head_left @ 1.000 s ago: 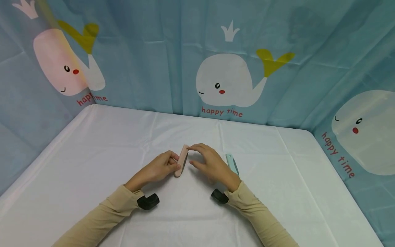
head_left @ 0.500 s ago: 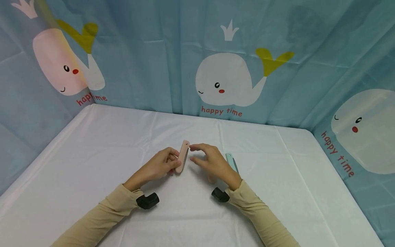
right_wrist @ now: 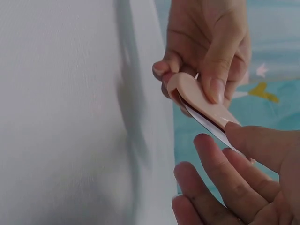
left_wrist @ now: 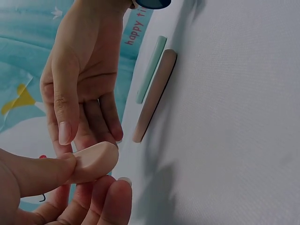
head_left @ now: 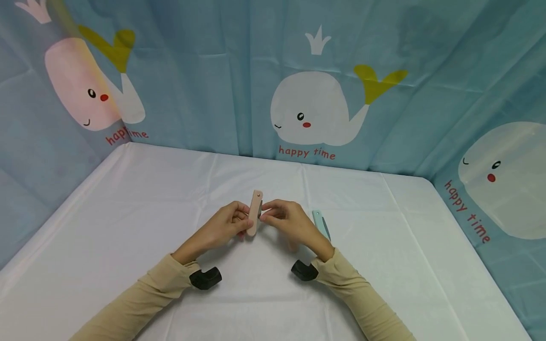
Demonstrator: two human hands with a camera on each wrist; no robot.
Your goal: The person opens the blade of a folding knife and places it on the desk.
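Note:
My left hand (head_left: 226, 225) grips the pink handle of a folding knife (head_left: 255, 213) and holds it upright, tilted a little, above the table. In the right wrist view, its grey blade (right_wrist: 208, 124) lies mostly folded, with its edge out along the handle slot. My right hand (head_left: 294, 222) pinches at the blade side with thumb and fingertips; the exact contact is partly hidden. Beyond the right hand, a mint-green folding knife (head_left: 321, 225) lies on the table. A second pink knife-like handle (left_wrist: 157, 96) lies beside it, mostly hidden by my right hand in the head view.
A white cloth covers the table (head_left: 170, 189). Behind it and at both sides hangs a blue curtain (head_left: 192, 94) printed with whales. Black wrist cameras (head_left: 205, 278) sit at both cuffs, low over the cloth.
The pink folding knife has risen slightly and turned more upright in my left hand. My right fingertips have closed in from beside it to pinch at its blade side.

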